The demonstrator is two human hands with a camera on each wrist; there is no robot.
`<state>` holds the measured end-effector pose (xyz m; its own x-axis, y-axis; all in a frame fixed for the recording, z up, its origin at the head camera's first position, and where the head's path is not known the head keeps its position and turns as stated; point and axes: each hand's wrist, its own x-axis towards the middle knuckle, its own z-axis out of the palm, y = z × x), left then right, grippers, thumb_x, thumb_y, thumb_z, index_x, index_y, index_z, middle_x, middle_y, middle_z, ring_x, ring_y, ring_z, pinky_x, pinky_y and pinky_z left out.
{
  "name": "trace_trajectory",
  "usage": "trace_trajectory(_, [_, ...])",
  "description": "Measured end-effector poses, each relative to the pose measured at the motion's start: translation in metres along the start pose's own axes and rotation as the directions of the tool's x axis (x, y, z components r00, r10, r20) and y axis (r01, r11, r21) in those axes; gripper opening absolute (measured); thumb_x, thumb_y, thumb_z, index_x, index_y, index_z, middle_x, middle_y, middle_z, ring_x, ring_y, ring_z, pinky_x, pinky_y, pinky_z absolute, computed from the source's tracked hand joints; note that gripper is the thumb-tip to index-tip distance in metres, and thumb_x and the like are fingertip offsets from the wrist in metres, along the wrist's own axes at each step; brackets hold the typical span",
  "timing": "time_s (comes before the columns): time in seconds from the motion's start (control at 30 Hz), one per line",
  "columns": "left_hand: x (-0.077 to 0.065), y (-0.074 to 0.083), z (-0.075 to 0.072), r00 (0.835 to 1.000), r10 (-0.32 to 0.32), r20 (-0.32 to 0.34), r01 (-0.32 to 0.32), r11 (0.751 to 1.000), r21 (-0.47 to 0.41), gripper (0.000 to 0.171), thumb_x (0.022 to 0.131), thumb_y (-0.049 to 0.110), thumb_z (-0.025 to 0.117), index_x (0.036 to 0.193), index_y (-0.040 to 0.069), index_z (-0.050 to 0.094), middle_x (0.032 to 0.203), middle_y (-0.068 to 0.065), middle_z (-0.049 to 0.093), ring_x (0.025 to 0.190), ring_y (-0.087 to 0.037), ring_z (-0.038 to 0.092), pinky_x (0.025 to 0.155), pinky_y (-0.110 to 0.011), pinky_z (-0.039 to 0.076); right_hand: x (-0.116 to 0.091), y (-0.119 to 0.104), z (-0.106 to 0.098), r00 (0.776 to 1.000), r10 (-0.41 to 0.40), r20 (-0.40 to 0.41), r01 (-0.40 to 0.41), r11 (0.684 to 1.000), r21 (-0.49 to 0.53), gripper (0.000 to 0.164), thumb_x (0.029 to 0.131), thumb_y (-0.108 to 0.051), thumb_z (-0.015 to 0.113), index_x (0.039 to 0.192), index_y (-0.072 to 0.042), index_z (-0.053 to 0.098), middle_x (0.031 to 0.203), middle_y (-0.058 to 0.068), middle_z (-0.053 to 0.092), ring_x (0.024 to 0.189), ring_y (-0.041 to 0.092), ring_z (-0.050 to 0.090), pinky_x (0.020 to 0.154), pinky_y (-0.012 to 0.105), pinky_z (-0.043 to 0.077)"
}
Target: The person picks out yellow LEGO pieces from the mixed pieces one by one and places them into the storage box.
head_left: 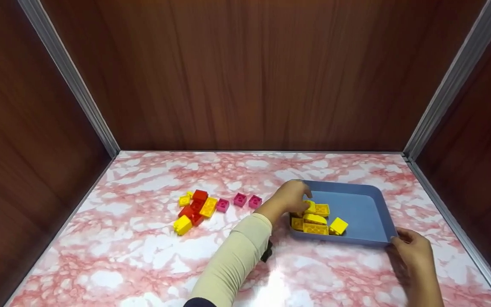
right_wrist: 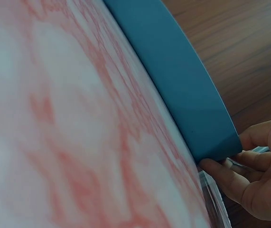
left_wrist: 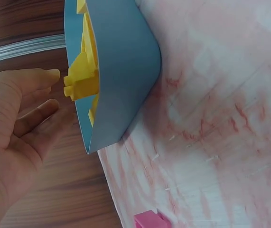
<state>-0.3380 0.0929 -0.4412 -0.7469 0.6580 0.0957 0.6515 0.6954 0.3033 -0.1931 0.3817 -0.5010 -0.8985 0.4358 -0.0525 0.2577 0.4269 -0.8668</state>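
Note:
A blue-grey tray (head_left: 358, 213) lies on the table with several yellow toy bricks (head_left: 316, 229) gathered in its left end. Over that end reaches my left hand (head_left: 293, 197), bare and loosely spread. In the left wrist view, the thumb of the left hand (left_wrist: 23, 111) comes close to a studded yellow brick (left_wrist: 84, 81), with a gap between them. At the tray's near right corner, my right hand (head_left: 416, 249) pinches the rim. The right wrist view has the right hand's fingers (right_wrist: 225, 183) at the tray's outer wall (right_wrist: 192, 109).
To the left lies a cluster of red bricks (head_left: 196, 207) and yellow bricks (head_left: 182, 224). Several pink bricks (head_left: 240, 199) sit between that cluster and the tray. Wood-patterned panels (head_left: 262, 76) enclose the marbled table (head_left: 113, 256) at the back and sides.

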Motion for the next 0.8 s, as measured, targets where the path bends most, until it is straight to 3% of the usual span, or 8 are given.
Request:
trace_trajectory(0.43, [-0.015, -0.001, -0.01, 1.0, -0.006, 0.006, 0.005, 0.999, 0.043, 0.03, 0.081, 0.023, 0.075, 0.108, 0.01, 0.075, 0.105, -0.002, 0.069, 0.097, -0.014, 0.06, 0.087, -0.025, 0.048, 0.0, 0.0, 0.0, 1.0, -0.003, 0.028, 0.001, 0.998, 0.069, 0.045, 0.09, 0.003, 0.055, 0.131, 0.019, 0.046, 0.115, 0.032, 0.059, 0.072, -0.007, 0.054, 0.068, 0.014, 0.052])
trace_trajectory(0.7, [-0.029, 0.003, -0.013, 0.994, 0.098, 0.037, -0.104, 0.974, 0.204, 0.03, 0.08, 0.026, 0.075, 0.108, 0.014, 0.076, 0.103, 0.0, 0.069, 0.093, -0.015, 0.062, 0.083, -0.027, 0.051, 0.001, 0.0, 0.0, 1.0, 0.0, 0.021, -0.002, 0.997, 0.078, 0.045, 0.09, 0.003, 0.056, 0.131, 0.019, 0.046, 0.11, 0.028, 0.062, 0.072, -0.007, 0.054, 0.068, 0.015, 0.052])
trace_trajectory(0.8, [-0.036, 0.003, -0.014, 0.993, 0.107, 0.045, -0.115, 0.964, 0.242, 0.03, 0.079, 0.026, 0.074, 0.108, 0.017, 0.076, 0.103, 0.001, 0.069, 0.093, -0.015, 0.062, 0.081, -0.029, 0.052, 0.0, 0.001, 0.0, 1.0, 0.002, 0.017, -0.003, 0.998, 0.06, 0.045, 0.09, 0.002, 0.056, 0.13, 0.019, 0.047, 0.109, 0.027, 0.063, 0.071, -0.007, 0.053, 0.067, 0.014, 0.051])
